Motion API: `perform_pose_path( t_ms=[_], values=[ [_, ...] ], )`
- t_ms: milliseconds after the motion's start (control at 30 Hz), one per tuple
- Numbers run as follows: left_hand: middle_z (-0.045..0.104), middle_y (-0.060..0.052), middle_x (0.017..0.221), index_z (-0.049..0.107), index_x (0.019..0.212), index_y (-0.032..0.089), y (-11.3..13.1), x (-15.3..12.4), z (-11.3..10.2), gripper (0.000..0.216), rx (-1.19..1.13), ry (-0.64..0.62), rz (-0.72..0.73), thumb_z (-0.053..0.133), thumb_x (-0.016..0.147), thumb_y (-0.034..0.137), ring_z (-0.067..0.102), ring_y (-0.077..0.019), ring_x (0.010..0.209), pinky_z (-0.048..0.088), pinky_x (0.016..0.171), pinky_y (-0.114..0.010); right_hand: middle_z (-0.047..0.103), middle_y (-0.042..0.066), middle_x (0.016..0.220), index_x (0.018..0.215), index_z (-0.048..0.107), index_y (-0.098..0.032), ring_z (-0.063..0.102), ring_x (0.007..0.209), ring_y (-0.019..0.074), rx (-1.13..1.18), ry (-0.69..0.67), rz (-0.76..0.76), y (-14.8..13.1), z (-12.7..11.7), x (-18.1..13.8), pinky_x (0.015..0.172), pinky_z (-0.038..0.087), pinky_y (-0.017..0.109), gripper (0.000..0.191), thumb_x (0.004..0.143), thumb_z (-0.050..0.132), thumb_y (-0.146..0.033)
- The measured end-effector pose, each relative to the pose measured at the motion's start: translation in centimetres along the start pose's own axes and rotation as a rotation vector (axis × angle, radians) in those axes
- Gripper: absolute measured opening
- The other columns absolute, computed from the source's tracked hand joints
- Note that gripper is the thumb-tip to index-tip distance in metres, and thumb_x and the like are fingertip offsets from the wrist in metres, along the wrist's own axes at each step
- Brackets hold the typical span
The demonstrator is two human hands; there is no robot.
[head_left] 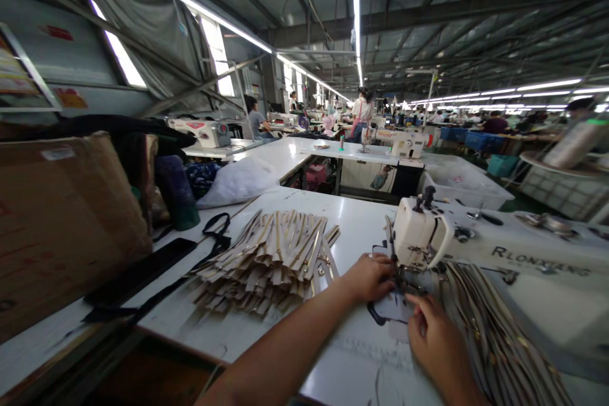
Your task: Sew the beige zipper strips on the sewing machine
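My left hand (373, 277) is at the left side of the needle area of a white sewing machine (421, 235), fingers bent and closed by the presser foot. Whatever they hold is hidden. Just in front of the needle is my right hand (438, 337), its index finger reaching toward the foot and the thumb close under it; anything pinched there is too small to name. A fanned pile of beige zippers with gold teeth (280, 260) lies left of my left forearm. More zippers (495, 330) hang in a bundle right of my right hand, beside the machine.
On the left stand a cardboard box (66, 222) and a dark bottle (177, 193); a black strap (216, 235) lies nearby. Behind are a white plastic bag (240, 183), a white bin (464, 184) and another sewing machine (399, 139). Several people work farther back.
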State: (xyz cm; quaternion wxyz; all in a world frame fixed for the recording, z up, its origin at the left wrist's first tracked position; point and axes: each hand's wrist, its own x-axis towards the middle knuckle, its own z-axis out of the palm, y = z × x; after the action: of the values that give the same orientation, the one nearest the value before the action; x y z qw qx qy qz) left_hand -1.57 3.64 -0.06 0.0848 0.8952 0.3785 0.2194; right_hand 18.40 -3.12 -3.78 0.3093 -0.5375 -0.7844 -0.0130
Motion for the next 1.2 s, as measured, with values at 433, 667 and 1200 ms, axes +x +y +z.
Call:
perform_pose_path(
  t_ms=[433, 667, 1200],
  values=[
    [0.048, -0.016, 0.140, 0.034, 0.139, 0.013, 1.8, -0.1, 0.5, 0.054, 0.117, -0.084, -0.239, 0.047, 0.090, 0.033, 0.040, -0.0315, 0.134, 0.026, 0.110, -0.059, 0.071, 0.007, 0.090, 0.102, 0.064, -0.020, 0.071, 0.075, 0.0186, 0.071, 0.082, -0.092, 1.5, 1.4, 0.0, 0.063, 0.056, 0.026, 0.030, 0.085, 0.040, -0.023],
    [0.042, -0.027, 0.143, 0.041, 0.139, 0.003, 4.4, 0.3, 0.1, 0.057, 0.361, -0.165, -0.304, 0.049, 0.087, 0.026, 0.039, -0.0385, 0.133, 0.018, 0.108, -0.069, 0.073, 0.006, 0.087, 0.102, 0.065, -0.019, 0.072, 0.074, 0.0168, 0.097, 0.096, -0.153, 2.7, 2.0, 0.2, 0.063, 0.056, 0.023, 0.030, 0.083, 0.042, -0.021],
    [0.065, -0.007, 0.111, 0.066, 0.082, 0.021, 10.4, -4.6, -9.3, 0.010, 0.280, -0.136, 0.169, 0.060, 0.089, 0.024, 0.062, -0.0232, 0.099, 0.047, 0.082, -0.036, 0.074, 0.006, 0.097, 0.100, 0.068, -0.023, 0.072, 0.086, 0.0192, 0.158, 0.027, -0.055, 2.8, 1.5, 0.3, 0.072, 0.057, 0.026, 0.029, 0.083, 0.045, -0.026]
  ],
)
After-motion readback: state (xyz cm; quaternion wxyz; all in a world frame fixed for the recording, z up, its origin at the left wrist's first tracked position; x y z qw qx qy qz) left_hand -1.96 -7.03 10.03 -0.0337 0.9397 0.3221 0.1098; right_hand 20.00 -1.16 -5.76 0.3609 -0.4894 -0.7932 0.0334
